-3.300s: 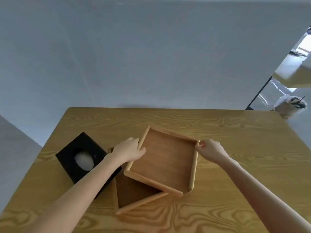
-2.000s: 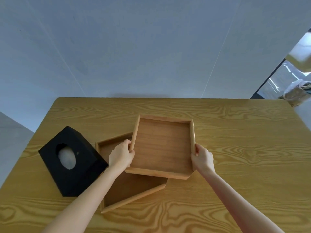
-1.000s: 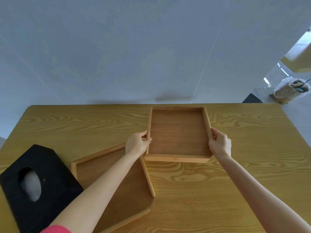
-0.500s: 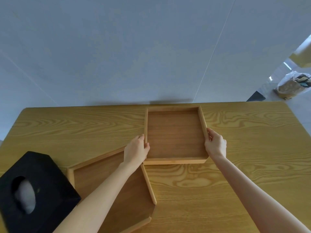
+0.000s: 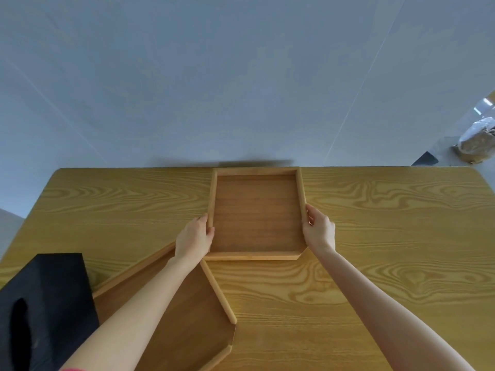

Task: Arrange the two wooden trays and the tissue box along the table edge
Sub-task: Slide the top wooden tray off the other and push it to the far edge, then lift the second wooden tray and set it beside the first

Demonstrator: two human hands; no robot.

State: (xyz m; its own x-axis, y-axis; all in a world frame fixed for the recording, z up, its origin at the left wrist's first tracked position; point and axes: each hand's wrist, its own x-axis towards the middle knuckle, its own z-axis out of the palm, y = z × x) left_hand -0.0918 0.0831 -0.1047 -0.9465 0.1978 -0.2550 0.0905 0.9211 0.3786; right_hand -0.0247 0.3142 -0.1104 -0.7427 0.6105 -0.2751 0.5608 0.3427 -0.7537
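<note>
Head view, listed from left to right as we find it. First item: a black tissue box (image 5: 45, 303) at the near left corner of the wooden table (image 5: 375, 236), its dark oval opening facing up, partly cut off by the frame edge. Second item: a wooden tray (image 5: 187, 317) lying flat just beside the box, turned at an angle to the table sides; our left forearm crosses above it and hides part of its floor. We cannot tell whether this tray touches the box. Third item: our left hand (image 5: 194, 238), fingers curled against the outer left wall of the far tray, thumb on top of the rim. Fourth item: the far tray (image 5: 255, 212), empty, square to the table, its far rim flush with the far table edge, roughly at the middle of that edge. Its near left corner sits close to the angled tray's upper corner. Fifth item: our right hand (image 5: 318, 230), clasping the far tray's right wall, fingers along the outside, thumb at the rim. Last item: a pale bag (image 5: 476, 143) on the floor beyond the table's far right corner, blurred.
</note>
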